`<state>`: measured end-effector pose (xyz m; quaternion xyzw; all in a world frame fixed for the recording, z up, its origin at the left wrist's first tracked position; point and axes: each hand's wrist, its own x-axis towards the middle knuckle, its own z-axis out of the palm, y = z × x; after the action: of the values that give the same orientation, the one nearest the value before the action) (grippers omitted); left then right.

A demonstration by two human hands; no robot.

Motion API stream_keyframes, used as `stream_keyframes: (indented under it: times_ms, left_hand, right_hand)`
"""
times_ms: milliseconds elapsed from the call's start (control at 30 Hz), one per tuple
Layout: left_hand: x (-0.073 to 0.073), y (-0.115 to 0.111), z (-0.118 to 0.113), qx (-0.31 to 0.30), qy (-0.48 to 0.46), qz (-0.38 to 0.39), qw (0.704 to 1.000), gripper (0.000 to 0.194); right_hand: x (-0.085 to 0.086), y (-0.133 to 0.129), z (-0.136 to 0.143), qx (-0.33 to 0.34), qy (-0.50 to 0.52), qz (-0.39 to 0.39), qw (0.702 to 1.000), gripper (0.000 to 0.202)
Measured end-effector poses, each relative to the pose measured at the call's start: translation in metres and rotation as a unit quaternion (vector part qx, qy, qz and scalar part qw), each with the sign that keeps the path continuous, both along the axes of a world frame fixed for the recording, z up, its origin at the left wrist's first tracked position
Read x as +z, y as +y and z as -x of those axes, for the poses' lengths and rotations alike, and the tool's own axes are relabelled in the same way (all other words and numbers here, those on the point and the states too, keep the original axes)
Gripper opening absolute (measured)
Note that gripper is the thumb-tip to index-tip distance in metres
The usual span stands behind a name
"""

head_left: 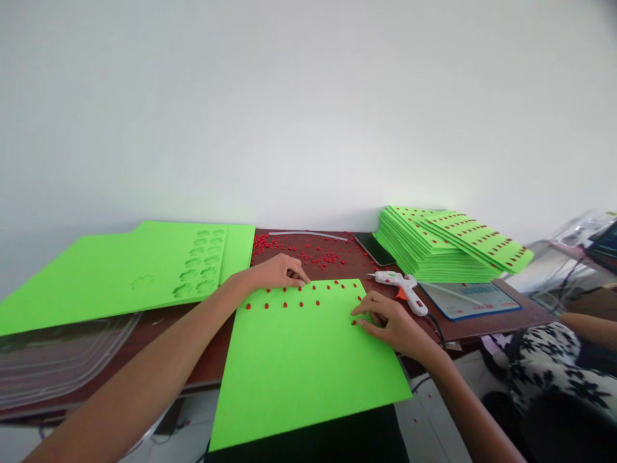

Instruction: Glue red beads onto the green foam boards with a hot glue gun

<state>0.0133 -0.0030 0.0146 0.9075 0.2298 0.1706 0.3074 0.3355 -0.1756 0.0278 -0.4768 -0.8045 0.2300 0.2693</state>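
Observation:
A bright green sheet (308, 360) lies tilted in front of me, its near edge over my dark-clothed lap. Small red pieces (285, 305) sit on it in rows near the far edge. My left hand (280, 272) rests at that far edge with its fingers curled and pressed together; what they hold, if anything, is hidden. Over the right side of the sheet is my right hand (388, 321), thumb and index finger slightly apart. Their tips are close beside a red piece (353, 322) on the sheet.
Loose red pieces (328, 259) lie scattered on the brown table (357, 262). A white glue gun (400, 283), a phone (375, 249) and a stack of green sheets (424, 257) are at right. Larger green sheets (110, 270) lie left. Another person's patterned clothing (554, 360) shows at far right.

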Motion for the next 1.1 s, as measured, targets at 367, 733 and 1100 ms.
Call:
stream_keyframes:
  times_ms: [367,733,1100]
  left_hand:
    - [-0.003,0.003,0.001,-0.013,-0.002,0.008,1.000,0.031]
    - [0.001,-0.001,0.000,-0.002,-0.002,-0.001,1.000,0.031]
    - [0.001,-0.001,0.000,-0.001,-0.003,-0.001,1.000,0.026]
  right_hand:
    - [-0.008,-0.003,0.001,0.008,-0.006,-0.020,1.000,0.018]
    - [-0.011,0.023,0.005,-0.043,0.045,-0.061,0.996,0.016]
    - [-0.023,0.039,0.008,-0.057,0.017,-0.077,0.995,0.015]
